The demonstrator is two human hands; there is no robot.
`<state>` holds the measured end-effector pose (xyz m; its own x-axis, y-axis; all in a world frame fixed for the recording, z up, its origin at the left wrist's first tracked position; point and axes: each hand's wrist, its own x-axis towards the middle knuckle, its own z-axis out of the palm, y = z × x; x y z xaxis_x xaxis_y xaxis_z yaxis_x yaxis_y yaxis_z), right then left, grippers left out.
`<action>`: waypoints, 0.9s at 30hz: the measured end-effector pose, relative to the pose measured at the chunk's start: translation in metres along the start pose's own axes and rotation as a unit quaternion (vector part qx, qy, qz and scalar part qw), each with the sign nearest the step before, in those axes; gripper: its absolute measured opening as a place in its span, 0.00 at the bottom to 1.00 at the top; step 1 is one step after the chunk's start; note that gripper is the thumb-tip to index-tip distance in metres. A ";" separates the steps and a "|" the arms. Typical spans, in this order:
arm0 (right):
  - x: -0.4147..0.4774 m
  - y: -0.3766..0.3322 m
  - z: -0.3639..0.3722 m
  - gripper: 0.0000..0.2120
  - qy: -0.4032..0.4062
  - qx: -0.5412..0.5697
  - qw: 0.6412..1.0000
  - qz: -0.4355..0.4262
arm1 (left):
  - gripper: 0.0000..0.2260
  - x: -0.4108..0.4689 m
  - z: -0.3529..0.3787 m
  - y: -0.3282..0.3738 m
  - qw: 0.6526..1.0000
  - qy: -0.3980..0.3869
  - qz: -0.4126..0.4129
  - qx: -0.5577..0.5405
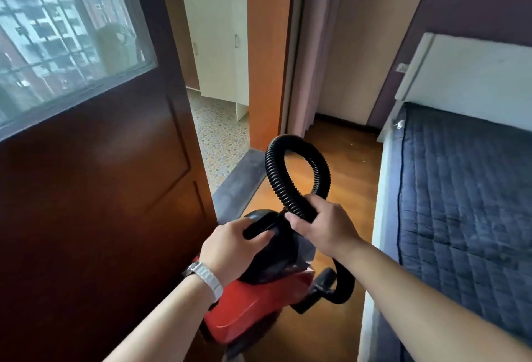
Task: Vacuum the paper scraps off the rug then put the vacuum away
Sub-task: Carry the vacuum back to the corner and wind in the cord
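A red and black canister vacuum (pixel 253 301) hangs low in front of me above the wooden floor. My left hand (pixel 233 249), with a metal watch on the wrist, grips the black handle on top of it. The black ribbed hose (pixel 290 160) rises in a loop above the vacuum. My right hand (pixel 325 226) grips the hose where the loop crosses, and below it the hose runs down to the vacuum's front. No rug or paper scraps are in view.
A dark brown door (pixel 95 203) with a glass pane stands open close on my left. Ahead, a doorway opens onto a speckled tile floor (pixel 221 137) and white cabinets (pixel 218 45). A bed with a blue quilted cover (pixel 466 203) fills the right side.
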<state>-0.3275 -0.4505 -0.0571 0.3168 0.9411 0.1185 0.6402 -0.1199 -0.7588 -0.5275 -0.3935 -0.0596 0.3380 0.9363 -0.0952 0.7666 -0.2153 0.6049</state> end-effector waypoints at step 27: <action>0.323 0.165 -0.083 0.16 0.114 0.050 0.985 0.124 | 0.17 0.417 0.076 0.134 0.976 -0.145 0.146 0.067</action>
<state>-0.0616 -0.1931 -0.0905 0.6101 0.7905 0.0537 0.4556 -0.2945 -0.8401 -0.2423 -0.0531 -0.0780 0.6788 0.7154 -0.1657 0.6718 -0.5139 0.5335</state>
